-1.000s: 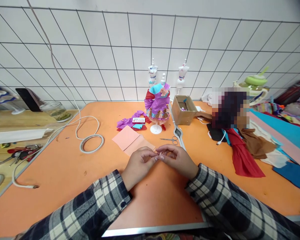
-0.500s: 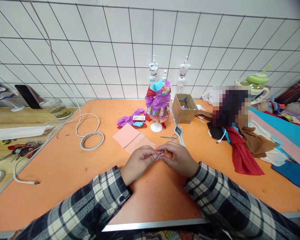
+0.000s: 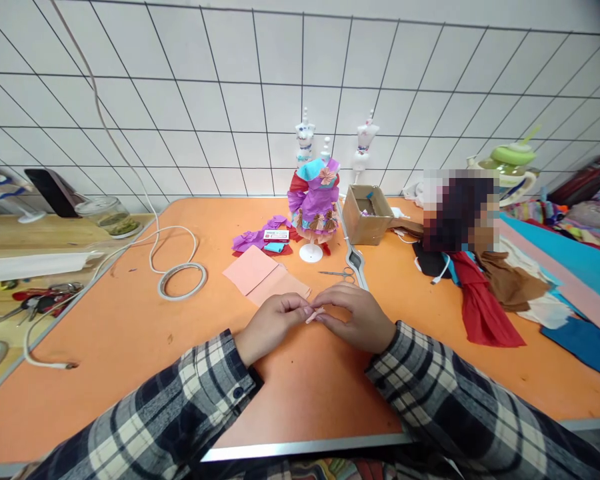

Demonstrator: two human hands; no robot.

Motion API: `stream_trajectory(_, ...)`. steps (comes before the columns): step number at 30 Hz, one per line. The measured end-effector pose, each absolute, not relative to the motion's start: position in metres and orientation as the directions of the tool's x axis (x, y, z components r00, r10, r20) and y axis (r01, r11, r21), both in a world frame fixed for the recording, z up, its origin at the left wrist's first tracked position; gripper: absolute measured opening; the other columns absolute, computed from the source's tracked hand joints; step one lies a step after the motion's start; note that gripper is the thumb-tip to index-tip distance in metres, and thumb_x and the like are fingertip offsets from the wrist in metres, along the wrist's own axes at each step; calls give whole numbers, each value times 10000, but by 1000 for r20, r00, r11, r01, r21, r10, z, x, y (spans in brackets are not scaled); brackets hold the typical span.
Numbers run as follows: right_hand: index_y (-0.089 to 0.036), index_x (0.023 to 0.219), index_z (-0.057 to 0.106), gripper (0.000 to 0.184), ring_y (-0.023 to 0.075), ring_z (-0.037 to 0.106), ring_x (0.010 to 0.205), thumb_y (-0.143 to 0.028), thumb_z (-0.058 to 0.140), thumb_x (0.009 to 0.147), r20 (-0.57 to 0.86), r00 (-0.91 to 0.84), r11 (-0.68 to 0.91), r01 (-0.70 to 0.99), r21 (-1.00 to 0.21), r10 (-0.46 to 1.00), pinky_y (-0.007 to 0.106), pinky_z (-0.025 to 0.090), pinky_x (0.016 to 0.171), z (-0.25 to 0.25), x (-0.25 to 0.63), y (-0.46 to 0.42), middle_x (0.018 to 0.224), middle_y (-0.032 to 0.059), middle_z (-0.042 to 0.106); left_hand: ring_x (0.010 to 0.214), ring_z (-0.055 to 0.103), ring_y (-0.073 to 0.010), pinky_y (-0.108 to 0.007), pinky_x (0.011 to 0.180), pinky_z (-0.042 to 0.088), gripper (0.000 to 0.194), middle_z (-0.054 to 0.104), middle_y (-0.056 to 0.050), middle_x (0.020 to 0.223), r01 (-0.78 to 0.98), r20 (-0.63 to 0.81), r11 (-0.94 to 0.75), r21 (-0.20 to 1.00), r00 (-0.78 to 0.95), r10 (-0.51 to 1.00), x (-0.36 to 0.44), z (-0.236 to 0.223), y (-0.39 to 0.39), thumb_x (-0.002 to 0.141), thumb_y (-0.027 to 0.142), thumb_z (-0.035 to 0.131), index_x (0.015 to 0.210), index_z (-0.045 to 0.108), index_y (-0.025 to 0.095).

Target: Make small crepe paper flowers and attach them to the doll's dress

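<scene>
Between my fingertips is a small folded strip of pink paper or cloth (image 3: 314, 316); its exact material is hard to make out. My left hand (image 3: 276, 325) pinches it from the left with thumb and forefinger. From the right, my right hand (image 3: 356, 319) pinches the same piece, its fingers curled. Just behind my left hand lie flat pink sheets (image 3: 253, 270). Small scissors (image 3: 341, 273) rest beyond my right hand. Farther back stands a miniature dress form (image 3: 314, 200) in a purple, red and blue ruffled dress with a peach flower at the shoulder.
A cardboard box (image 3: 367, 223) stands right of the dress form. A tape roll (image 3: 182, 281) and a white cable (image 3: 155, 247) lie on the left. Purple scraps (image 3: 255, 240) sit under a small box (image 3: 277, 235). Red fabric (image 3: 485, 303) and other cloths cover the right side.
The pink piece between my fingers has turned and now shows as a narrow strip pointing down-left. Both hands stay in nearly the same place. The view has shifted slightly.
</scene>
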State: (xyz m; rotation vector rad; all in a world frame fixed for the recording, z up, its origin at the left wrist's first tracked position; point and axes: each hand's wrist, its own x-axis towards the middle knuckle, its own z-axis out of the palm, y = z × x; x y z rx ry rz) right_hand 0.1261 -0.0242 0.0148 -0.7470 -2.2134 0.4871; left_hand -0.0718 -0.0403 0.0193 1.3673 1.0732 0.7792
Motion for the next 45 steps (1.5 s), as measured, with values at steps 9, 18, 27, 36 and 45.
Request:
stream_trajectory(9, -188, 905, 656, 142, 177, 621, 827, -233, 523, 922, 518, -636, 819, 482, -311, 571, 294, 449, 771, 20, 129, -25, 858, 40, 703, 771, 581, -176, -289, 757, 445, 363, 649, -36, 784, 319, -28, -100, 943, 372, 928, -74, 27, -41, 875, 451, 491, 778, 668, 150)
stream_trajectory(18, -200, 989, 662, 197, 145, 639, 806, -214, 478, 922, 357, -502, 596, 477, -646, 788, 250, 479, 684, 14, 128, -25, 914, 38, 705, 811, 622, -187, -304, 777, 473, 206, 678, -67, 841, 497, 123, -262, 828, 295, 948, -75, 21, -41, 851, 311, 566, 825, 702, 158)
stream_trajectory(27, -205, 839, 680, 84, 139, 630, 782, -249, 611, 823, 361, -477, 569, 422, -706, 801, 214, 491, 600, 12, 123, -26, 888, 39, 691, 815, 618, -187, -299, 775, 481, 180, 670, -60, 824, 433, 87, -227, 872, 320, 943, -75, 17, -40, 829, 309, 590, 778, 683, 164)
stream_trajectory(36, -217, 1051, 684, 253, 114, 602, 658, -215, 591, 816, 303, -421, 495, 492, -716, 855, 235, 477, 645, 16, 125, -27, 914, 30, 706, 751, 594, -169, -284, 738, 468, 216, 668, -43, 773, 304, -33, -65, 951, 308, 951, -75, 19, -39, 805, 354, 608, 760, 662, 150)
stream_trajectory(45, -171, 724, 695, 116, 86, 426, 527, -277, 656, 751, 44, -407, 214, 384, -898, 913, 195, 344, 488, 11, 122, -21, 605, -20, 575, 829, 609, -196, -303, 768, 469, 272, 687, -59, 858, 251, 14, -83, 965, 266, 964, -79, 27, -38, 803, 416, 623, 866, 678, 157)
